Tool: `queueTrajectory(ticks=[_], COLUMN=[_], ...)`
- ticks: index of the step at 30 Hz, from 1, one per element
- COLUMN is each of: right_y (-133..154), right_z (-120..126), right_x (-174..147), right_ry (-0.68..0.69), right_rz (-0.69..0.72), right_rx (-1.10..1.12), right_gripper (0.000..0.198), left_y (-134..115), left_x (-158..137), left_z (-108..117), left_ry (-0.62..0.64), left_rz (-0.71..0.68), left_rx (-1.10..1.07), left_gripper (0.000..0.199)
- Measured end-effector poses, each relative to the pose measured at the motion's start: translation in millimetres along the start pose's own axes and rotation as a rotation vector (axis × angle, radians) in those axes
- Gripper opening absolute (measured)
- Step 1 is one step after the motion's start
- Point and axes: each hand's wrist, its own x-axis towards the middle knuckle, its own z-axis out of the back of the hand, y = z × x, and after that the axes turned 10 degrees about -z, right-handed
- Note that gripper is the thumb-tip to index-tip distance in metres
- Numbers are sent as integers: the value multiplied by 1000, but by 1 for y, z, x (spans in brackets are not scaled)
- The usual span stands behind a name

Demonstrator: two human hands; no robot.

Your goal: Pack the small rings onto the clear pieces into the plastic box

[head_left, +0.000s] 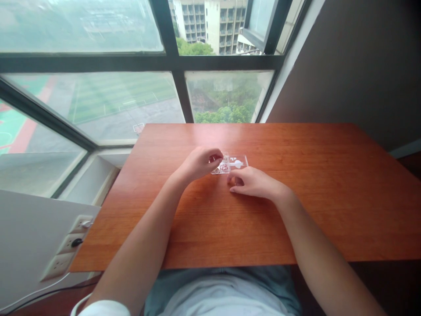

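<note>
A small clear plastic case (225,168) lies on the table with its lid (241,160) spread open to the right. White printing marks the lid, and small round, ring-like pieces show in the case's compartments; their kind is too small to tell. My left hand (201,163) reaches over the case's left side, thumb and fingertips pinched close together; whatever is between them is hidden. Just in front of the lid's near edge rests my right hand (251,182), fingers curved, with a gap between thumb and forefinger and nothing visible held there.
The brown wooden table (210,228) stretches wide, its near edge at my lap. Windows (128,101) stand behind and to the left, a wall (348,66) to the right. Wall sockets (67,243) with plugs and cables are beside the table's left edge.
</note>
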Motion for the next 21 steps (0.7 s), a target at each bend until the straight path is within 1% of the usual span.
queueTrajectory(ticks=[4, 11, 13, 18, 21], right_y=[-1, 0, 0, -4, -6], right_z=[-5, -3, -1, 0, 1], right_x=[3, 2, 1, 1, 2], right_ry=[-65, -66, -85, -228, -232], right_rz=[-7, 25, 34, -38, -76], right_rx=[-42, -25, -12, -82, -149], right_gripper=[11, 12, 13, 15, 14], left_y=[0, 0, 0, 1, 1], left_x=[1, 1, 0, 0, -1], left_z=[0, 0, 0, 0, -1], left_ry=[9, 12, 9, -3, -6], left_rz=[6, 6, 2, -1, 0], left_rx=[0, -4, -4, -3, -3], left_gripper=[17, 17, 17, 17, 17])
